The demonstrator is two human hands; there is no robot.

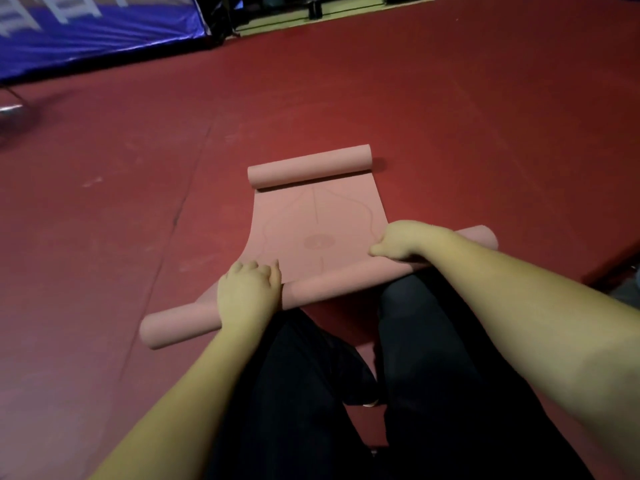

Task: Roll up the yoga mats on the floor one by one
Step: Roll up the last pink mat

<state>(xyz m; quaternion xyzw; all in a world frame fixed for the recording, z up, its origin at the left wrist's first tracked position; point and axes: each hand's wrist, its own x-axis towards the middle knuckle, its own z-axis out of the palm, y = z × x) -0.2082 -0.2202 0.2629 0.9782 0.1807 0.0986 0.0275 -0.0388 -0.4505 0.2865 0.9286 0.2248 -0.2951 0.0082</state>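
A dark red floor [450, 98] fills the view, with a blue banner [86, 32] along its far left edge. On it, in front of the person's knees, lies a pink yoga mat [318, 223], partly rolled: the near roll [325, 282] runs from near left to far right, and a short flat stretch leads away to a second curled end [309, 166] on the far side. The left hand [247, 292] presses down on the near roll left of its middle, fingers curled over the top; the right hand [401, 242] is clamped on it further right and further away. Both hands sit about equally close to the roll, so the coming push goes forward, away from the body, square to the roll's long axis. The right forearm hides part of the roll, and dark trousers [415, 375] cover the floor below it. The mat's faint printed lines are hard to make out.
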